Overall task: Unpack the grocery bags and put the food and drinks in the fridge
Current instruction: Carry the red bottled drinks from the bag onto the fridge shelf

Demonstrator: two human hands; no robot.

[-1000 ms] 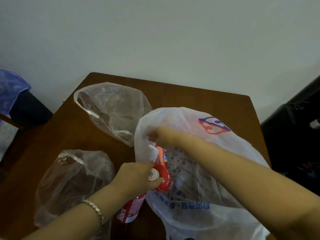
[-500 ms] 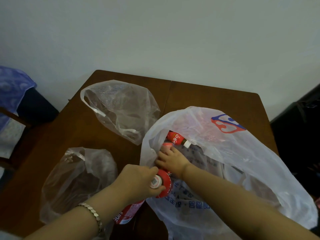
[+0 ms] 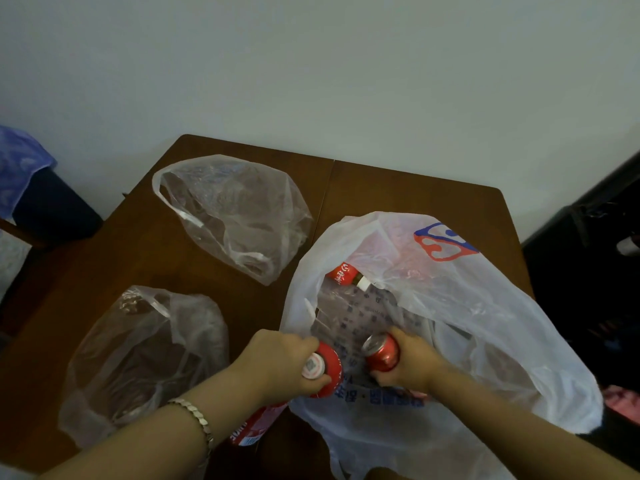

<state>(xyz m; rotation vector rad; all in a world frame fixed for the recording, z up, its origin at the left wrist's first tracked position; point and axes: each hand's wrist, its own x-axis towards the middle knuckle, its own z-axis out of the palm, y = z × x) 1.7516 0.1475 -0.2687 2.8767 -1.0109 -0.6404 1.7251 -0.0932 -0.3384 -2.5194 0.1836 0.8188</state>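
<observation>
Now left hand (image 3: 277, 363) gripping bottle (image 3: 322, 370) (red), right hand (image 3: 414, 363) gripping can (image 3: 381, 353)

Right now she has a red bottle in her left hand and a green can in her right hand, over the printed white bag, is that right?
Not quite: the can in the right hand is red, not green, as the head view shows. The left hand does hold a red bottle at the printed white bag.

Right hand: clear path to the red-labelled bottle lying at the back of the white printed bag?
Probably not yet: the right hand is full, gripping a red can. The bag mouth is open toward the red-labelled bottle, so the path itself looks free.
</observation>
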